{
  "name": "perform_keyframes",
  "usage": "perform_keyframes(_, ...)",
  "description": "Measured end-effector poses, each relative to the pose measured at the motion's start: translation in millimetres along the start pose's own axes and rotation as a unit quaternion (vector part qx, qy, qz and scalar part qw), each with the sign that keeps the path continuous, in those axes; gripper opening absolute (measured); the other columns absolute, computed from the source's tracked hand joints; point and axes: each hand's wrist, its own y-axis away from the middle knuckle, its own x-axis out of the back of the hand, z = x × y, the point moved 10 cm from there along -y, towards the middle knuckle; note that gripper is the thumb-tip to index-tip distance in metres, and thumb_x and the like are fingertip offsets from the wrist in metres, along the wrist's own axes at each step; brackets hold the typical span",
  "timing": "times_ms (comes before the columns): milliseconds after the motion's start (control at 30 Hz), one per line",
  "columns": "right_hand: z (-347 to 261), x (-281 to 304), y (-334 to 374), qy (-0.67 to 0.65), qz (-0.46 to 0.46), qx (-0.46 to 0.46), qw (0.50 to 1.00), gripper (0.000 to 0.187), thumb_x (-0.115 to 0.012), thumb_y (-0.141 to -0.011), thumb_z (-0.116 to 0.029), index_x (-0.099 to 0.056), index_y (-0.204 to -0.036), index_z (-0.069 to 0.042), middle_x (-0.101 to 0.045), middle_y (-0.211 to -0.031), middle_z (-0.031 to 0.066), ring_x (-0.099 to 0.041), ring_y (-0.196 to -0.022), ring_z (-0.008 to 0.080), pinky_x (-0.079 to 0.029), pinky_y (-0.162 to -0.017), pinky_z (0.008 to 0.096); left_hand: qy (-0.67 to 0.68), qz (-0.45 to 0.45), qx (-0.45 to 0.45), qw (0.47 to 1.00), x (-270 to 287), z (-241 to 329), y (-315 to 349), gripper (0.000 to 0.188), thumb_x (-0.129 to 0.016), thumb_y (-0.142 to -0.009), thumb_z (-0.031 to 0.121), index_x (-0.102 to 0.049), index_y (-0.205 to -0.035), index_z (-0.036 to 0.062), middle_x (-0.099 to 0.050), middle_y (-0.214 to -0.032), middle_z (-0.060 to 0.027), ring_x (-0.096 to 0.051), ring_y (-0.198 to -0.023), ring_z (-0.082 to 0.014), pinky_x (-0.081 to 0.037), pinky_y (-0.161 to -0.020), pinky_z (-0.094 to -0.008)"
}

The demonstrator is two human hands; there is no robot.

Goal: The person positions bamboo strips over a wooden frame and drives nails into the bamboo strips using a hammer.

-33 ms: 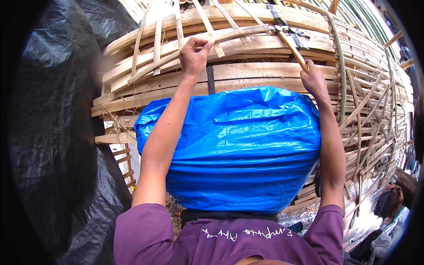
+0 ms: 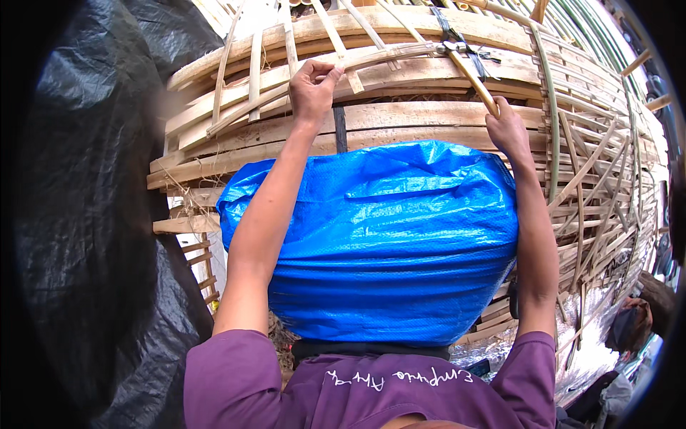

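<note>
My right hand point(image 2: 509, 129) is closed round the lower end of the light wooden handle of a hammer point(image 2: 471, 77). The hammer's metal head lies up and to the left of that hand, at the right end of a long, slightly curved bamboo strip point(image 2: 391, 53). My left hand point(image 2: 313, 93) pinches this strip farther left, where a narrow crosswise slat point(image 2: 330, 32) meets it. Whether anything small sits between the fingertips is hidden. Several more thin slats point(image 2: 255, 71) cross the strip on the left. A blue plastic sheet point(image 2: 379, 243) covers my lap beneath both forearms.
Stacked pale wooden planks point(image 2: 429, 116) lie beyond the blue sheet. A dark strap point(image 2: 446, 27) is tied round the upper ones. Black sheeting point(image 2: 100, 214) hangs at the left. Bamboo latticework point(image 2: 589, 171) fills the right, with long green poles point(image 2: 589, 32) at the far right.
</note>
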Motion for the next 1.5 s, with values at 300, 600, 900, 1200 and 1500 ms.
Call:
perform_keyframes(300,-7.1,24.7,7.0,-0.098,0.041,-0.044,0.993,0.036,-0.064,-0.092,-0.039,-0.062,-0.109,-0.008,-0.069,-0.089,0.0195,-0.068,-0.084,0.0344,-0.049,-0.074,0.0437,-0.055,0.045,-0.066,0.995,-1.7,11.7,-16.1,0.014,-0.077,-0.084,0.017,-0.069,-0.084,0.0054,-0.072,-0.079,-0.005,-0.066,-0.07,-0.0111,-0.052,-0.064,-0.0284)
perform_keyframes(600,-58.4,20.5,16.2,-0.251,0.031,0.067,0.965,0.031,-0.064,-0.095,-0.033,-0.062,-0.104,-0.004,-0.056,-0.07,0.0048,-0.05,-0.066,0.0124,-0.043,-0.061,0.0314,-0.186,-0.005,-0.074,0.98,-24.4,3.0,-27.4,0.015,-0.076,-0.084,0.028,-0.071,-0.083,0.0139,-0.07,-0.07,-0.0037,-0.068,-0.066,-0.0193,-0.05,-0.057,-0.0348)
perform_keyframes(900,-83.4,3.0,23.1,-0.217,-0.035,0.085,0.972,0.03,-0.064,-0.095,-0.033,-0.063,-0.107,-0.006,-0.06,-0.069,0.0106,-0.054,-0.065,0.0148,-0.044,-0.061,0.0339,-0.203,0.012,-0.059,0.977,-16.7,-9.1,-37.1,0.018,-0.076,-0.083,0.034,-0.072,-0.084,0.0169,-0.074,-0.077,-0.0001,-0.07,-0.07,-0.0196,-0.051,-0.06,-0.0353)
perform_keyframes(1200,-89.0,-0.4,25.6,-0.184,-0.045,0.105,0.976,0.036,-0.064,-0.093,-0.039,-0.064,-0.108,-0.006,-0.066,-0.075,0.0205,-0.066,-0.071,0.0303,-0.048,-0.067,0.0426,-0.214,-0.003,-0.05,0.975,-22.1,-5.7,-34.9,0.021,-0.08,-0.082,0.028,-0.073,-0.087,0.0089,-0.074,-0.079,-0.0035,-0.069,-0.073,-0.01,-0.051,-0.064,-0.0254)
perform_keyframes(1500,-97.4,1.0,29.5,-0.185,-0.051,0.118,0.974,0.035,-0.062,-0.095,-0.038,-0.063,-0.108,-0.006,-0.063,-0.07,0.0184,-0.062,-0.066,0.0277,-0.046,-0.062,0.0421,-0.238,-0.011,-0.045,0.97,-23.4,-2.9,-31.7,0.02,-0.079,-0.083,0.031,-0.073,-0.089,0.0122,-0.075,-0.08,-0.004,-0.07,-0.074,-0.0104,-0.052,-0.065,-0.0264)
